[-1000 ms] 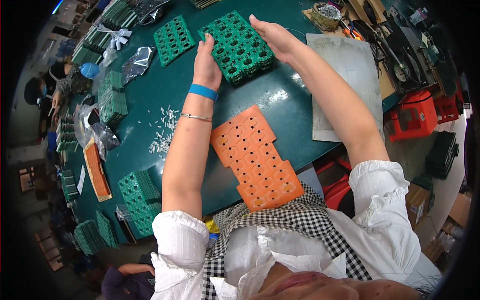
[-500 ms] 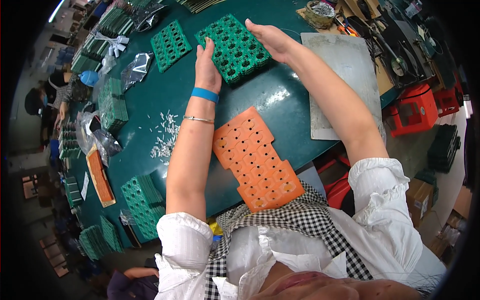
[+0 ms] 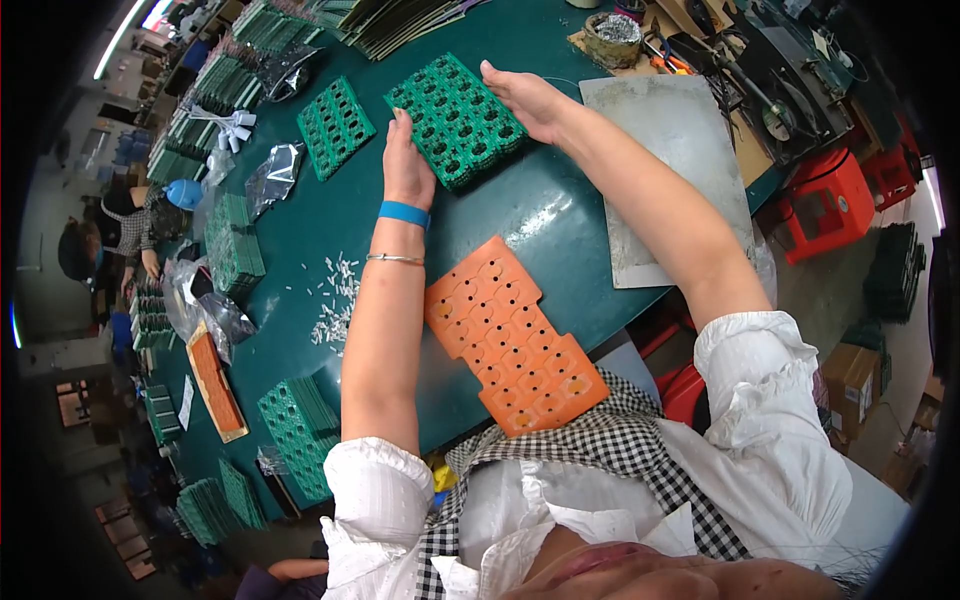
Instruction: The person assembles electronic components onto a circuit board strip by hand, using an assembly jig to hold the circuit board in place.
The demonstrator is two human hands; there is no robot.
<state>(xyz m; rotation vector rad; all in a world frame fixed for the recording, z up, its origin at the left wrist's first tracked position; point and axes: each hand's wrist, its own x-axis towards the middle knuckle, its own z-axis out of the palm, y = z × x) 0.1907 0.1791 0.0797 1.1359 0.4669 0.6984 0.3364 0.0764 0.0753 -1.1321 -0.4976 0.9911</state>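
Note:
A stack of green circuit board panels (image 3: 458, 122), full of dark round openings, lies between my two hands on the far part of the green table. My left hand (image 3: 408, 168) presses along its left edge, with the fingers partly hidden. Against its far right edge rests my right hand (image 3: 528, 100), its fingers bent around the side. An orange plate (image 3: 515, 340) with small black holes lies nearer to me, its lower end by my checked apron. Left of the held stack is a smaller green panel stack (image 3: 337, 127).
A grey flat plate (image 3: 665, 180) lies on the right, beyond it tools and a round pot (image 3: 612, 40). Small white pieces (image 3: 338, 300) are scattered left of my forearm. More green panel stacks (image 3: 300, 435) line the left. Red stools (image 3: 825, 205) stand at right; another person (image 3: 125, 225) sits far left.
The whole view has shifted slightly. My left fingertips sit lower along the stack's edge than before. Both hands stay at the stack's sides, and the orange plate lies as it was.

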